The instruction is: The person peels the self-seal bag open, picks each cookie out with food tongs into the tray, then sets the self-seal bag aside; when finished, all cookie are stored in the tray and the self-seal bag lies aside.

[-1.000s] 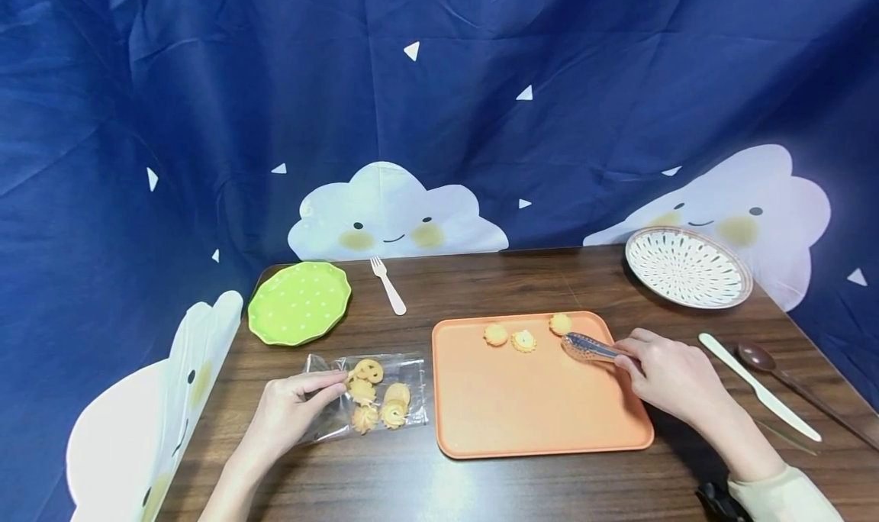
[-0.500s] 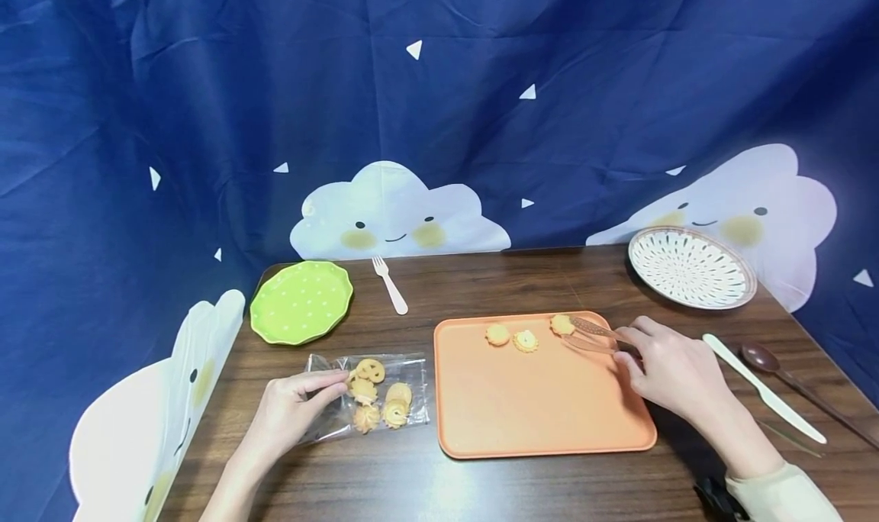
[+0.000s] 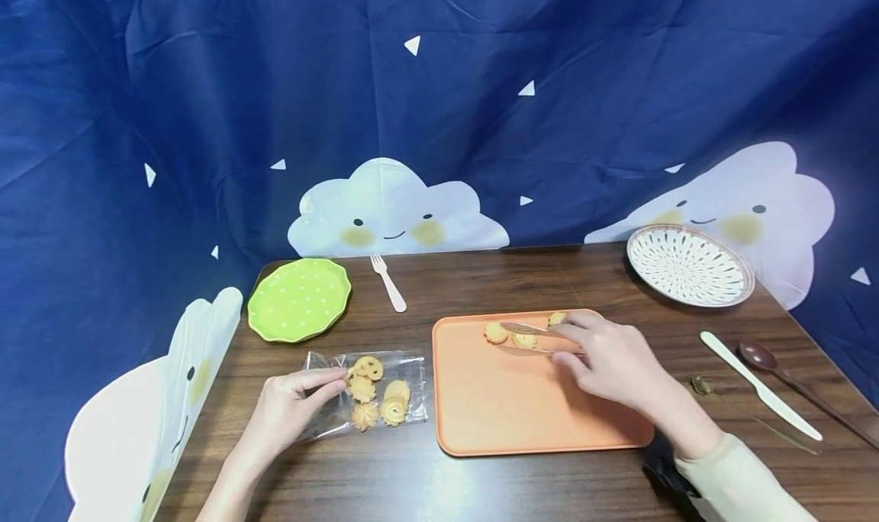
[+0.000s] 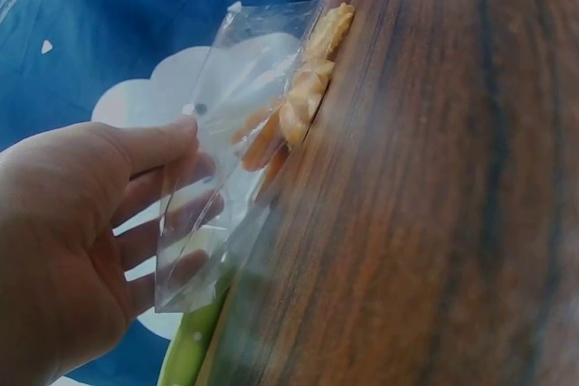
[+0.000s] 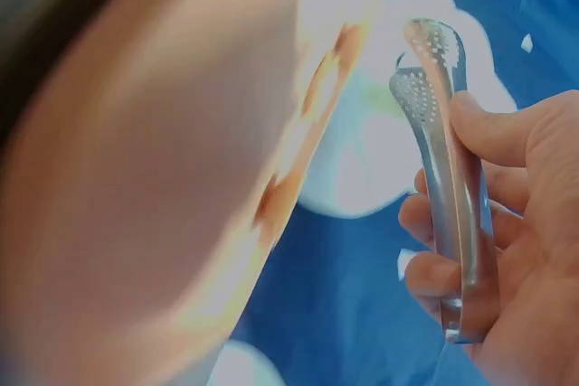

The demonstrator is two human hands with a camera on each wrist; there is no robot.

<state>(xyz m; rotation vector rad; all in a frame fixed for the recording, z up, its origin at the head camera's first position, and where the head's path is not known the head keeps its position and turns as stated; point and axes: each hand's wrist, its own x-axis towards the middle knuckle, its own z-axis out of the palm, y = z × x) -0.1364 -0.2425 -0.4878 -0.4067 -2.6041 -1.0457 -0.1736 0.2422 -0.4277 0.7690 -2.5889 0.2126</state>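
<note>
A clear plastic bag (image 3: 416, 385) of golden-brown cookies (image 3: 361, 388) lies on the dark brown wooden table (image 3: 384, 480), the left hand (image 3: 291, 404) pinching its lifted left side between thumb and fingers. Its right edge sits just beside an orange rectangular tray with rounded corners (image 3: 494, 411). Three round yellow cookies (image 3: 496, 333) lie near the tray's far rim; plain orange surface stretches from them to the near rim. The right hand (image 3: 607, 358) grips perforated silver metal tongs (image 5: 466, 196), their arms parted either side of the middle cookie; whether they touch it, I cannot tell. A green, white-dotted scalloped plate (image 3: 299, 301) stands beyond the bag.
</note>
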